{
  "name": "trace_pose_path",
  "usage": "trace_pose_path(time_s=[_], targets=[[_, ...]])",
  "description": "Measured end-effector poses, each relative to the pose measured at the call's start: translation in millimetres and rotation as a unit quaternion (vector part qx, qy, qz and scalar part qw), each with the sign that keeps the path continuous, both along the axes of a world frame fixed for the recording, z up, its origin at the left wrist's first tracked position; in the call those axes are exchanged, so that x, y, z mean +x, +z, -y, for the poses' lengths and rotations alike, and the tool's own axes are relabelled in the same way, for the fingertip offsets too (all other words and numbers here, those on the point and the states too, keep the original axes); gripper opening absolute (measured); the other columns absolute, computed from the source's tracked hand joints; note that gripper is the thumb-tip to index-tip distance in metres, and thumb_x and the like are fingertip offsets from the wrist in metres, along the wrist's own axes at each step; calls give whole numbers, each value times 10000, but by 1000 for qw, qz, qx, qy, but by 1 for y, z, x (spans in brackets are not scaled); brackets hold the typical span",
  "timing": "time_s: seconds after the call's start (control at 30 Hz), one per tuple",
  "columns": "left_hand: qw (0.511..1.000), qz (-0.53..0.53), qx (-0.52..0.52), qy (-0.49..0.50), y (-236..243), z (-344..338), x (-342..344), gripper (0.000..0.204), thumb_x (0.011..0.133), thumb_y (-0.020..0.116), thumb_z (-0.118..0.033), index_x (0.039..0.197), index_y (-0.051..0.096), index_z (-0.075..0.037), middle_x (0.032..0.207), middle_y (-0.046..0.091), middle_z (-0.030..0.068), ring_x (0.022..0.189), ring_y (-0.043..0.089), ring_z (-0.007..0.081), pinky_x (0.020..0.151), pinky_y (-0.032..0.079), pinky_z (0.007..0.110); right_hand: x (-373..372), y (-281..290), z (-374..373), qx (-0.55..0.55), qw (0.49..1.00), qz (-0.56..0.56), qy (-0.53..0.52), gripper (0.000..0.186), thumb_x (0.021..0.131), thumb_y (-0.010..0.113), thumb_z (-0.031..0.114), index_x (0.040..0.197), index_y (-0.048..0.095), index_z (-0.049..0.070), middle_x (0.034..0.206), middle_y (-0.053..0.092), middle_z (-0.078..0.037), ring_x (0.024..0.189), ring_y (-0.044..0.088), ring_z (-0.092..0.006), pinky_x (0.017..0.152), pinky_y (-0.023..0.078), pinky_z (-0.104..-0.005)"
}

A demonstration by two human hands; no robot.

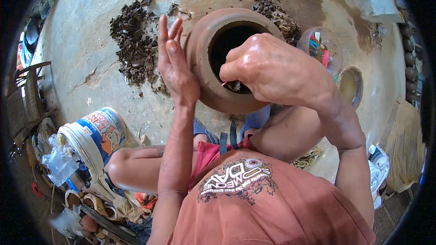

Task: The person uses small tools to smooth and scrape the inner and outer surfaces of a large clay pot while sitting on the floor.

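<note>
A round brown clay pot (pixel 200 41) with a wide, dark mouth stands on the floor in front of me. My left hand (pixel 179 70) is held up along the pot's left side, its fingers stretched out and nothing in it; the heel of the palm seems to rest against the pot. Over the mouth, my right hand (pixel 277 70) is closed in a fist, knuckles up. A thin pinkish tip (pixel 224 83) pokes out below its fingers, but the rest of that thing is hidden. Inside the pot, a little pale material (pixel 234 86) shows near the front rim.
Dark clay scraps (pixel 136 41) are heaped left of the pot, and more scraps (pixel 278 16) lie behind it. To the right are a clear tub (pixel 334 52) with small tools and a bowl (pixel 352 86) of murky liquid. A printed bucket (pixel 102 131) tilts at the left.
</note>
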State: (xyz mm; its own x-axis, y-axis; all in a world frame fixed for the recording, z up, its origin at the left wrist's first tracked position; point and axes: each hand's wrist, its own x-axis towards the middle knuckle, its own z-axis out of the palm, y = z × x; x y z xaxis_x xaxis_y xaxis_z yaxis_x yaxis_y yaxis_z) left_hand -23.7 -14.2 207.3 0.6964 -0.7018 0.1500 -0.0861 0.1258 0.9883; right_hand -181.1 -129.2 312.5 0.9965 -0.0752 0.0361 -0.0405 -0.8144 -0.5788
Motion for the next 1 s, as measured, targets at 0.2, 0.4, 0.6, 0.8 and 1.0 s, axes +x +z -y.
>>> trace_pose_path(time_s=[0.2,0.4,0.6,0.8,1.0], targets=[[995,59,29,-73,-4,33,32,751,1106,367,-595,1617,413,-46,1466,612,225,1401,555,325,1193,403,457,-5,-2,9,31,999,-2,10,102,708,678,-14,810,679,-4,784,655,-173,815,685,-398,714,540,-486],[976,58,70,-198,0,63,54,698,1116,346,-591,1554,535,-81,1420,668,161,1350,606,258,1153,437,411,-19,27,29,87,996,26,6,243,672,611,-116,869,724,-29,898,732,-151,852,724,-337,765,572,-386],[976,20,31,-212,1,85,52,563,1112,509,-471,1477,619,-57,1305,730,183,1281,656,265,1138,468,404,-82,44,74,3,948,122,-295,329,786,558,-126,1022,764,-25,972,765,-141,925,738,-204,849,562,-320],[991,-20,-6,-131,-5,49,50,522,1117,527,-390,1485,597,-26,1336,712,175,1282,651,249,1128,466,409,-123,-11,133,-21,884,98,-457,211,896,677,47,1071,791,15,928,784,-153,857,754,-203,795,564,-355],[997,-47,-19,-54,-9,-15,32,494,1103,577,-312,1507,567,-28,1384,686,164,1322,622,237,1133,457,396,-131,-23,147,-177,845,-33,-504,347,889,804,396,955,801,56,842,751,-192,743,733,-339,683,535,-460]])
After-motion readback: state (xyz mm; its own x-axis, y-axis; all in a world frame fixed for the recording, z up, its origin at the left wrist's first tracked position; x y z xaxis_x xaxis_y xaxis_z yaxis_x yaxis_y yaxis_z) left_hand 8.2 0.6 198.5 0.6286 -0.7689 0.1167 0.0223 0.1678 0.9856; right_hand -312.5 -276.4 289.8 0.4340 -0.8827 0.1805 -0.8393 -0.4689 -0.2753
